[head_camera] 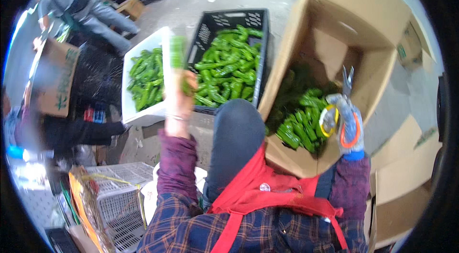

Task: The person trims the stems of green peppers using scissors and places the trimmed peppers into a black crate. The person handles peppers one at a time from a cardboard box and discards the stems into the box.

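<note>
My left hand [181, 89], bare and motion-blurred, grips a green pepper [177, 52] whose outline is smeared. It is over the gap between a white box [143, 118] and a black plastic crate [203, 37], both holding green peppers. My right hand [347, 124] wears a pale glove and holds scissors [346, 82] with orange and yellow handles, blades pointing away from me. The scissors are above an open cardboard box [283, 61]. Green peppers [303, 127] lie at its near end; the deeper part is in shadow.
A person [89, 11] bends at the upper left, near a cardboard box [59, 77] bearing writing. Another person's dark-clothed leg [86, 131] reaches in from the left. White plastic baskets [122, 210] stand at lower left. Cardboard flaps [401, 167] lie at right. My knee [238, 131] is between the containers.
</note>
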`<state>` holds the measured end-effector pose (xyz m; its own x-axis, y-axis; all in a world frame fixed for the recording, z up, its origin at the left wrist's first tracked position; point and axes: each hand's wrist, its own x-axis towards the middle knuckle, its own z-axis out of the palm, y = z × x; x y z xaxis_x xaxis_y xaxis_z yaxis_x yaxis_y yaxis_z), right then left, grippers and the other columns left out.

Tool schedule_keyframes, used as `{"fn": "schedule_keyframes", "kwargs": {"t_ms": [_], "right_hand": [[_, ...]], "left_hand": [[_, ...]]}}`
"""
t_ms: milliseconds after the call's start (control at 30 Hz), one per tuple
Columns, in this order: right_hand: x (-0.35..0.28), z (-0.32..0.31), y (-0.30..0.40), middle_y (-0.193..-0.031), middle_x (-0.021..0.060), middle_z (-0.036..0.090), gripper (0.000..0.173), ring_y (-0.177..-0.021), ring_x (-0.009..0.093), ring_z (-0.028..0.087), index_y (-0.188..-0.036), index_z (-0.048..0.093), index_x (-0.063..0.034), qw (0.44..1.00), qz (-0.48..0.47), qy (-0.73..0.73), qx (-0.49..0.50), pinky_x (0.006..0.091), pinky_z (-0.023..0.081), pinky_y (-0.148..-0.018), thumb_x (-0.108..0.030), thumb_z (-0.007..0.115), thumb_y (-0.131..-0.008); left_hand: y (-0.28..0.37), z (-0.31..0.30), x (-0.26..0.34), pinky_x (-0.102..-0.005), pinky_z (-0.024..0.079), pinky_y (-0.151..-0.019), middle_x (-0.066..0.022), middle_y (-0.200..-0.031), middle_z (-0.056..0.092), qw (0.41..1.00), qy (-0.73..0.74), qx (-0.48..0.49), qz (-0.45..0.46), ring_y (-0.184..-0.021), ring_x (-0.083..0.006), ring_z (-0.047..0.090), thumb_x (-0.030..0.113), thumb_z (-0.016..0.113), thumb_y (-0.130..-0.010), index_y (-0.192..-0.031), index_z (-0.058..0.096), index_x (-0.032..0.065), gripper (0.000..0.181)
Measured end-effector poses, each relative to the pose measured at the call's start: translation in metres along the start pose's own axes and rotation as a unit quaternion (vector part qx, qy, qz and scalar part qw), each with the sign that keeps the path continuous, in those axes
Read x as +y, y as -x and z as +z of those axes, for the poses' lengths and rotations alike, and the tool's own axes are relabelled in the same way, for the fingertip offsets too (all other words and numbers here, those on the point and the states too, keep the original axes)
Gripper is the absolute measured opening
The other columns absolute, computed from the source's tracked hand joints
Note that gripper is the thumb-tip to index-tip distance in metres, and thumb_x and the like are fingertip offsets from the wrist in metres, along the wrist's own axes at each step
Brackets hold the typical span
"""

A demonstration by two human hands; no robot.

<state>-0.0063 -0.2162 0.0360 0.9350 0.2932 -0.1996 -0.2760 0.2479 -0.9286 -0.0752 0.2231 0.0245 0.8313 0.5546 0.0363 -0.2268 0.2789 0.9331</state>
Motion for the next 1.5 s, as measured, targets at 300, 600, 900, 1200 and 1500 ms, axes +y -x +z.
{"fn": "schedule_keyframes", "kwargs": {"t_ms": [300, 600, 900, 1200, 1500], "right_hand": [[-0.023, -0.040, -0.005, -0.076, 0.0047, 0.060, 0.047, -0.063, 0.012, 0.056, -0.111, 0.065, 0.0007, 0.986, -0.086, -0.082, 0.118, 0.0245, 0.044, -0.058, -0.044, 0.060, -0.096], [-0.036, -0.055, 0.002, -0.084, 0.0048, 0.066, 0.040, -0.072, 0.012, 0.063, -0.110, 0.067, -0.0015, 0.978, -0.102, -0.109, 0.144, 0.0231, 0.049, -0.064, -0.038, 0.065, -0.094], [-0.043, -0.053, 0.001, -0.074, 0.0038, 0.062, 0.030, -0.065, 0.012, 0.061, -0.107, 0.067, 0.0006, 0.979, -0.090, -0.155, 0.095, 0.0233, 0.047, -0.058, -0.026, 0.068, -0.093], [-0.041, -0.060, -0.001, -0.074, 0.0003, 0.059, 0.026, -0.064, 0.009, 0.056, -0.107, 0.067, -0.0013, 0.993, -0.022, -0.075, 0.089, 0.0236, 0.043, -0.058, -0.024, 0.067, -0.094], [-0.010, -0.054, -0.006, -0.080, 0.0192, 0.067, 0.041, -0.074, 0.039, 0.066, -0.094, 0.071, -0.0051, 0.880, -0.237, 0.409, 0.048, 0.0420, 0.051, -0.062, -0.044, 0.076, -0.083]], "left_hand": [[0.019, 0.048, -0.006, -0.0328, 0.057, -0.086, -0.0219, -0.119, 0.065, 0.961, 0.155, -0.191, -0.126, -0.103, -0.0252, 0.067, 0.025, 0.052, -0.100, -0.138, 0.045, -0.0081, 0.050], [0.046, 0.240, -0.175, -0.0410, 0.037, -0.112, -0.0330, -0.137, 0.049, 0.714, -0.585, -0.379, -0.065, -0.130, -0.0411, 0.048, 0.014, 0.062, -0.082, -0.141, 0.043, -0.0076, 0.065], [-0.071, 0.276, -0.310, -0.0430, 0.049, -0.099, -0.0229, -0.130, 0.060, 0.519, -0.782, -0.327, -0.112, -0.121, -0.0366, 0.058, 0.032, 0.074, -0.081, -0.133, 0.051, 0.0031, 0.064], [-0.003, 0.275, -0.261, -0.0435, 0.051, -0.090, -0.0232, -0.107, 0.069, 0.704, -0.604, -0.372, 0.034, -0.104, -0.0402, 0.064, 0.027, 0.075, -0.073, -0.120, 0.058, 0.0026, 0.055], [0.057, 0.222, -0.083, -0.0370, 0.058, -0.068, -0.0145, -0.095, 0.064, 0.897, -0.040, -0.342, -0.278, -0.073, -0.0271, 0.069, 0.008, 0.057, -0.083, -0.129, 0.050, -0.0031, 0.047]]}}
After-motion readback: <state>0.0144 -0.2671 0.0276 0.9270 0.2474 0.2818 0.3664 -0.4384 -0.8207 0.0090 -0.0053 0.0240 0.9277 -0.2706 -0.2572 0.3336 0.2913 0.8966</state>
